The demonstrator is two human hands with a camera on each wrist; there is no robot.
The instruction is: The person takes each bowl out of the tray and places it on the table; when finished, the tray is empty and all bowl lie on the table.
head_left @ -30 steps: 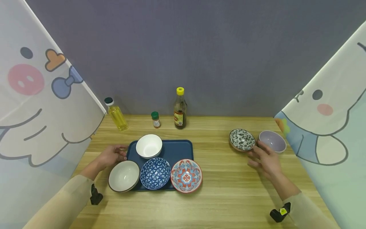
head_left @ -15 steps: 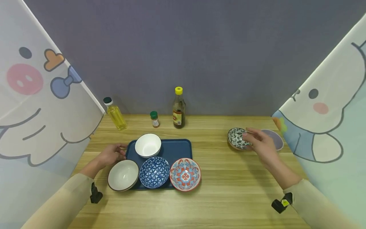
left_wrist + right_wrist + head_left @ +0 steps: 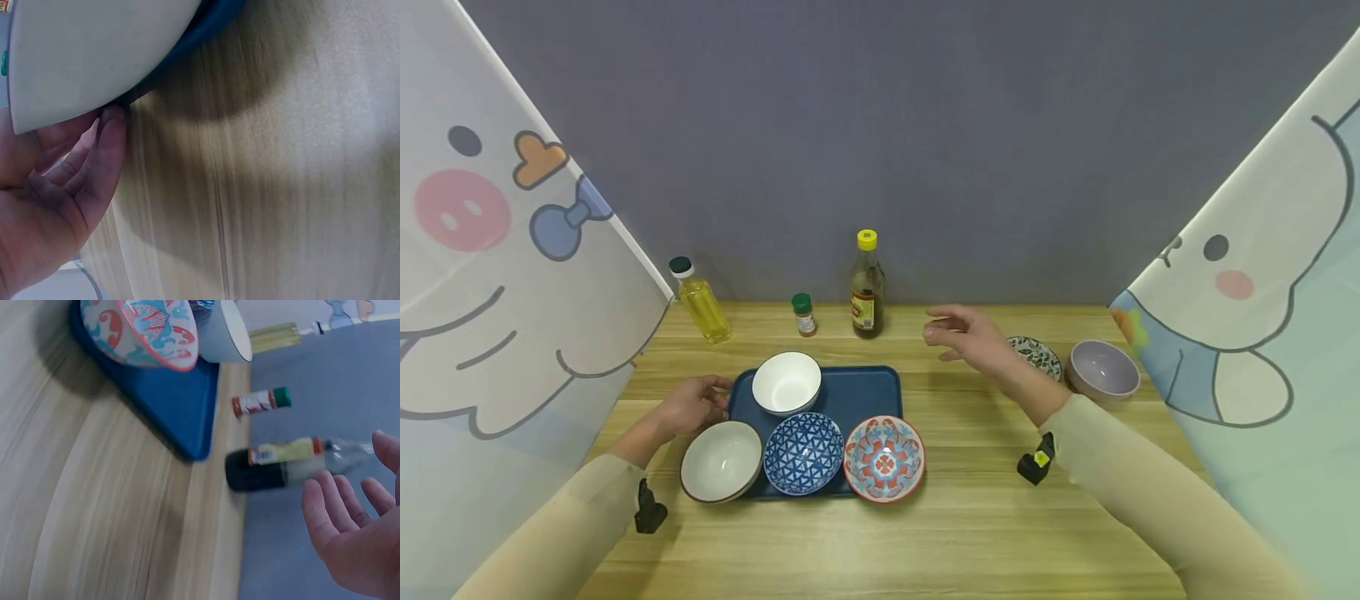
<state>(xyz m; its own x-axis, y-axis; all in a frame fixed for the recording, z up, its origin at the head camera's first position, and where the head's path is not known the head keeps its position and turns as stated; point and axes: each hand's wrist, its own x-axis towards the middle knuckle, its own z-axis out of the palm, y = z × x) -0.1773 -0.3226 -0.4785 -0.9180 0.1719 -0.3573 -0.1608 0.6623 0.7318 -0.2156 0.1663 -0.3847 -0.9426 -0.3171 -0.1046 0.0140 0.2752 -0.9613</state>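
Note:
My left hand (image 3: 688, 407) holds the left edge of a dark blue tray (image 3: 861, 390). In the left wrist view its bent fingers (image 3: 103, 156) meet the tray rim under a bowl, and the thumb tip is hidden. On the tray sit a white bowl (image 3: 787, 383), a cream bowl (image 3: 722, 461) with a dark rim, a blue patterned bowl (image 3: 804, 454) and a red-and-blue floral bowl (image 3: 884, 459); some overhang its edges. My right hand (image 3: 973, 340) is in the air right of the soy sauce bottle (image 3: 867, 292), fingers apart, holding nothing.
A black-and-white leaf-patterned bowl (image 3: 1037, 357), partly hidden by my right forearm, stands beside a lilac bowl (image 3: 1103, 369) at the right. An oil bottle (image 3: 703, 308) and a small green-capped spice jar (image 3: 804, 317) stand at the back. A grey wall (image 3: 1000, 167) rises behind.
My right hand has moved left from the leaf-patterned and lilac bowls, past the former, toward the soy sauce bottle. My left hand and the bowls on the tray stay put.

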